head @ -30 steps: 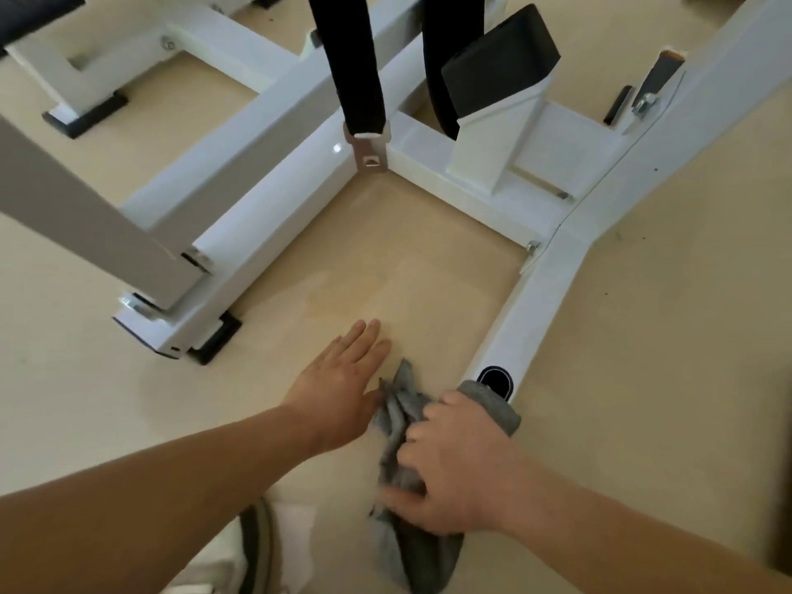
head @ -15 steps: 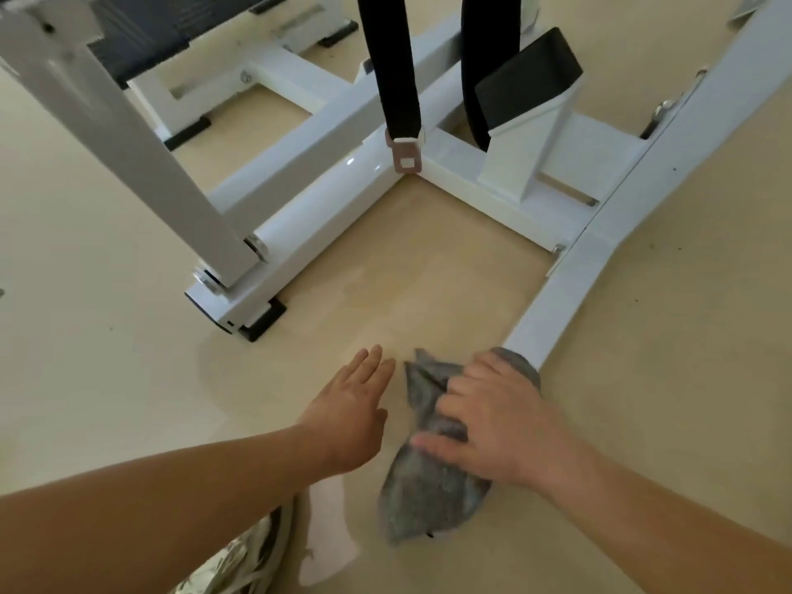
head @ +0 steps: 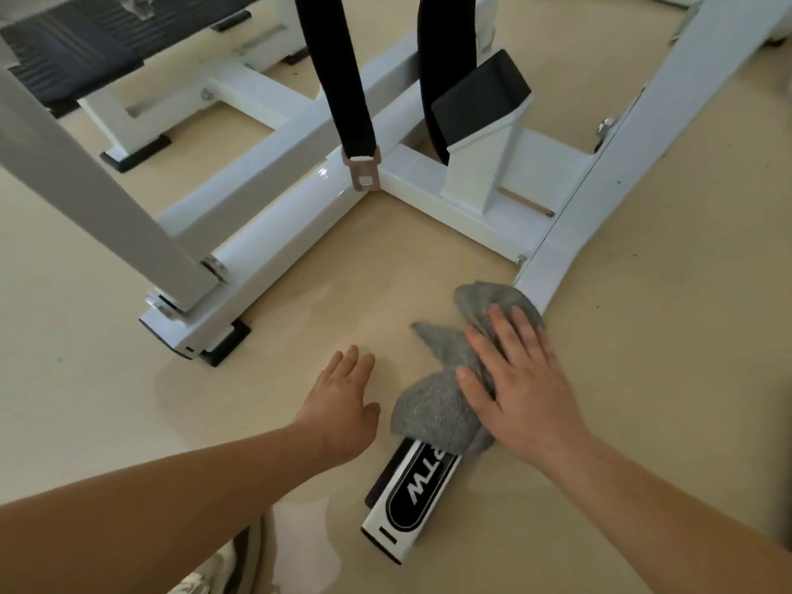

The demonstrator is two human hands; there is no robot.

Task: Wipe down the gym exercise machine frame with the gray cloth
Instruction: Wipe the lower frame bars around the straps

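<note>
Gym clean-up, seen from above: at left, one leg of the white gym exercise machine frame (head: 274,246) lies along the floor (head: 85,336). The person's left hand (head: 343,400) rests flat on that floor, its fingers (head: 352,366) straight and close together, holding nothing, just beside the work. Next to it, the gray cloth (head: 433,409) sits bunched over the near rail (head: 553,263), with a loose corner spilling towards the left hand. The right hand (head: 523,388) lies on top of the cloth, fingers (head: 520,332) straight and slightly spread, pressing fabric to metal, thumb at the cloth's left edge. The rail's long axis runs on a diagonal, from its labelled end (head: 418,493) nearest the camera, below the right hand, up and to the right past the fingertips to the joint with the crossbar (head: 420,188). Any coming stroke would seem bound to follow that line. The right hand is the one placed for it, while the left is apart from the rail.
</note>
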